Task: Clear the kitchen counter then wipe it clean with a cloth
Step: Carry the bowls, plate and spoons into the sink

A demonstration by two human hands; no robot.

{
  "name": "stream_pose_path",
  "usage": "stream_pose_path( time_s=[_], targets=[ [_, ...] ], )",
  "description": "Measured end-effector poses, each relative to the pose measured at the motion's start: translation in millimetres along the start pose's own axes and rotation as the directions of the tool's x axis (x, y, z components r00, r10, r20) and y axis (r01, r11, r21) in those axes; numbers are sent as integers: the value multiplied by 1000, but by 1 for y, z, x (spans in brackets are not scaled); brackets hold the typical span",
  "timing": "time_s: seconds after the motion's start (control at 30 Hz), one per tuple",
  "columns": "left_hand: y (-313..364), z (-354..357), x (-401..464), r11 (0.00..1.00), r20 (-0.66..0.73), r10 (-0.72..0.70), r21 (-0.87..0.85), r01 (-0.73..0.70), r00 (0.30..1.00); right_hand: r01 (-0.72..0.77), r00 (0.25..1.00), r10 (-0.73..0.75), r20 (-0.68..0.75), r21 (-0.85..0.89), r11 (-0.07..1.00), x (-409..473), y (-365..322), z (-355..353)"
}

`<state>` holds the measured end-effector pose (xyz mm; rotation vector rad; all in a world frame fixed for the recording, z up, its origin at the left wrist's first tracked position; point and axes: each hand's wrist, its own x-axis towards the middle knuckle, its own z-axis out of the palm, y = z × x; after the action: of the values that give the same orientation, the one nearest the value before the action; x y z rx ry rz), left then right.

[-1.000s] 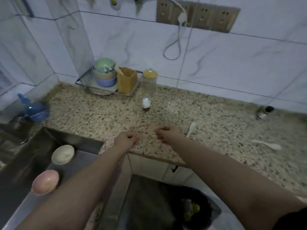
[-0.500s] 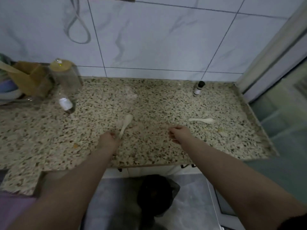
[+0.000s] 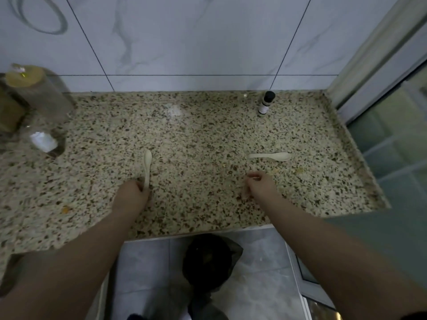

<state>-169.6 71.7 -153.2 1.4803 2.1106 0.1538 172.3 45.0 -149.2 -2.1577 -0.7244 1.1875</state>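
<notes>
Head view: your left hand (image 3: 133, 194) pinches the handle end of a pale soup spoon (image 3: 147, 165), whose bowl points away from you and lies on or just above the speckled granite counter (image 3: 208, 139); contact with the stone cannot be confirmed. Your right hand (image 3: 260, 187) hovers over the counter with fingers curled inward. It appears to hold nothing, though the blur leaves a small pinched scrap possible.

A second soup spoon (image 3: 270, 156) lies flat just beyond the right hand, handle toward the centre of the counter. A small dropper bottle (image 3: 265, 102) with a black cap stands upright near the back wall. At the far left stand a tall clear jar with a yellow lid (image 3: 34, 93) and a small clear bottle with a white cap (image 3: 44, 142) in front of it. Food scraps (image 3: 65, 209) dot the stone near the front edge and at the right. A black-lined waste bin (image 3: 210, 257) sits on the floor below the counter edge.

Step in hand: clearing, not wiping. No cloth is in view.

Next move: lift the held spoon clear, then reach forward with the right hand and pinch the second spoon by its handle. Remove the bottles and jar, and sweep the scraps toward the bin, before you fetch a cloth.
</notes>
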Motion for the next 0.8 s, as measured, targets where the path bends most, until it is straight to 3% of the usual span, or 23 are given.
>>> stream_pose_path(
  time_s=[0.13,0.23,0.37,0.8],
  targets=[
    [26,14,-7,987,71,106,-131,-96,992,230,953,-281,-116,-328,916,21,-7,-11],
    [52,25,-16,962,114,87,-268,-53,990,315,919,-390,-59,-484,817,40,-18,-19],
    [73,41,-26,918,151,53,-396,12,987,269,913,-395,-101,-579,770,58,-30,-20],
    [86,44,-37,883,225,25,-462,84,974,231,938,-346,13,-767,599,92,-39,-17]
  ],
)
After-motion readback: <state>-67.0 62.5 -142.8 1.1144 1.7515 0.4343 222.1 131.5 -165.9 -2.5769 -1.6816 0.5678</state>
